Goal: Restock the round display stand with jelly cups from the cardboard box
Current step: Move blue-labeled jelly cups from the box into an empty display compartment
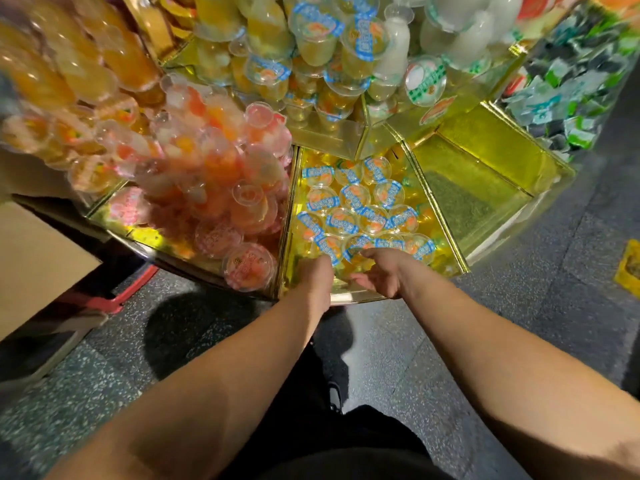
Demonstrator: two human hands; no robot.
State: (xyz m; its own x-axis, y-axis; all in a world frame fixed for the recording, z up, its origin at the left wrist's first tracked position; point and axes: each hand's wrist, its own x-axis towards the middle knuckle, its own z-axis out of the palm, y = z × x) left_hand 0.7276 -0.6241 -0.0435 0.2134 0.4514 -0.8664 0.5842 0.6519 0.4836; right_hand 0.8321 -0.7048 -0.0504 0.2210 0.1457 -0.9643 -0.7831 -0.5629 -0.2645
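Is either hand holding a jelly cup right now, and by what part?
Cannot be told: left hand and right hand reach among the blue-labelled clear jelly cups, fingers hidden.

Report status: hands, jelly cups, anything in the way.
Both hands, left and right, low in gold bin. Blue-label jelly cups part fill it. Grip unclear. Nothing blocking.

Hands: two, left [317,276] and right [382,271], both at the front lip of the stand [360,140].

Lower-tier compartments in view: three. One holds pink-lidded cups [214,188], too heaped and blurred to count. One holds blue-lidded cups [355,197], roughly sixteen lids showing, some partly hidden by the hands. One bare gold compartment [478,188].

Upper tier: more blue-lidded cups, orange cups [79,60] and white-green ones [425,79]; numbers cannot be told.

Cardboard box [38,261]: one, at left.

Green-wrapped packets [568,88] at right: a pile, uncountable.

Shoe [335,396]: one seen.
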